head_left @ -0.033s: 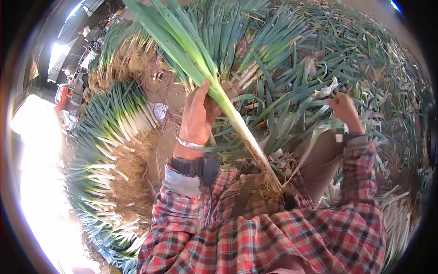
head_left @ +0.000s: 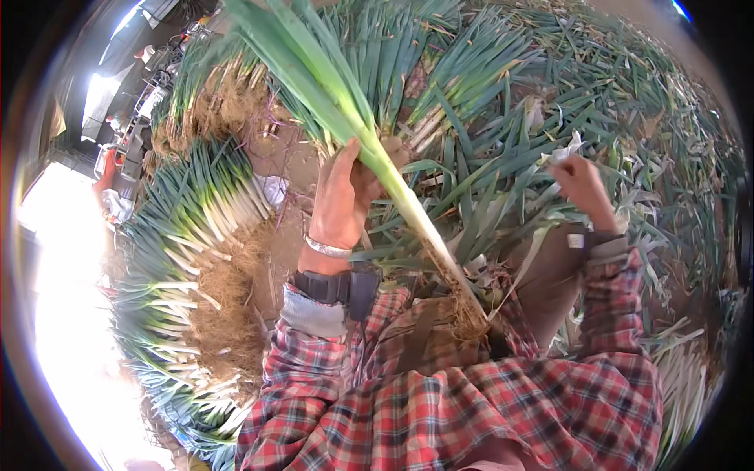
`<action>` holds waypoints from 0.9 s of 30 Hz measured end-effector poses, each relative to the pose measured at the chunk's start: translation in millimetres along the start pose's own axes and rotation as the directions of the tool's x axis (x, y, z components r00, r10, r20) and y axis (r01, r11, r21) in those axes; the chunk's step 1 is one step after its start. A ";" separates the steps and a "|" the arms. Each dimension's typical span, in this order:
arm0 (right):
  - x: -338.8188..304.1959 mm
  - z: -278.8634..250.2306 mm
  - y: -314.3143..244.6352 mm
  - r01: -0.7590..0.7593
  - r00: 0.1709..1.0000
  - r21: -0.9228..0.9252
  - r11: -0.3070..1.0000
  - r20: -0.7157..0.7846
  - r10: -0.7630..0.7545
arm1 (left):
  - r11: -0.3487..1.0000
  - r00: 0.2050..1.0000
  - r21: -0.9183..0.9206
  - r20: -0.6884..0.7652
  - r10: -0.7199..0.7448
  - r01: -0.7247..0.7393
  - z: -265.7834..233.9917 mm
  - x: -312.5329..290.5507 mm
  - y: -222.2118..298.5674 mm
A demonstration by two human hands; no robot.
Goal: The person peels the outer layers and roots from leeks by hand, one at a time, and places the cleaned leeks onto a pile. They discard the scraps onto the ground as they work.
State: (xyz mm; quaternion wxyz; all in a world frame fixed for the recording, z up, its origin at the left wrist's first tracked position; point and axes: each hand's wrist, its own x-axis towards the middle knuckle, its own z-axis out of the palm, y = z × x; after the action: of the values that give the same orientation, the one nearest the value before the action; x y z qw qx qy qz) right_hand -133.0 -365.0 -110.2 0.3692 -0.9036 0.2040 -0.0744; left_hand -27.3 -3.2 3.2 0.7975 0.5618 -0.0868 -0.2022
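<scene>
My left hand (head_left: 339,204) is wrapped around the upper stem of a leek (head_left: 412,208), thumb on the near side. The leek slants across my lap. Its broad green leaves point up and away to the left, and its soil-stained root end (head_left: 470,318) hangs over my lap. A thin pale strip of leaf (head_left: 528,263) trails from close to the roots toward the right. Off to the right, apart from the leek, my right hand (head_left: 583,184) has its fingers curled in. Whatever they may hold is hidden. Just beyond them lies a whitish scrap of leaf (head_left: 573,144).
Trimmed leeks (head_left: 169,294) lie in a curved row on the left, brown roots inward. More leeks (head_left: 224,98) with roots stand behind them. Leek bundles (head_left: 471,74) rest ahead. Loose green leaves (head_left: 620,86) litter the ground at right. Pale stems (head_left: 679,377) lie at lower right.
My right hand has moved a little to the left. The pale strip has dropped lower, below that hand. My left hand still grips the leek, which has barely shifted.
</scene>
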 end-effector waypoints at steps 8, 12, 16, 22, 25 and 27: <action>-49.4 60.2 -199.7 0.520 0.770 0.664 0.537 -0.093 -0.631 | 0.985 0.988 0.106 0.095 0.125 -0.134 24.2 -20.8 15.1; -59.1 55.6 -203.2 0.385 0.813 0.733 0.561 0.019 -0.582 | 0.966 0.974 0.133 0.092 0.209 -0.220 22.5 -28.3 22.3; -65.9 56.2 -189.0 0.371 0.702 0.717 0.591 0.200 -0.683 | 0.968 0.979 0.160 -0.030 0.200 -0.193 22.6 -30.1 19.5; -71.2 59.1 -199.3 0.171 0.771 0.912 0.372 0.111 -0.628 | 0.953 0.967 0.173 0.004 0.253 -0.250 20.3 -28.8 18.1; -72.9 60.2 -197.1 0.223 0.792 0.859 0.461 0.116 -0.600 | 0.955 0.968 0.158 0.061 0.243 -0.250 19.5 -29.4 19.3; -76.1 58.4 -195.9 0.355 0.752 0.779 0.517 0.091 -0.653 | 0.928 0.953 0.234 -0.014 0.302 -0.290 27.0 -32.5 19.6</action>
State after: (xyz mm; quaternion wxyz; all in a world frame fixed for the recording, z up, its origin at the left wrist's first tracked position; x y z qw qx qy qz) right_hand -123.8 -169.4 -14.1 0.6847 -0.6979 -0.1941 -0.0808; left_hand -62.1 -7.1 33.9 0.7505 0.6353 -0.1735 -0.0544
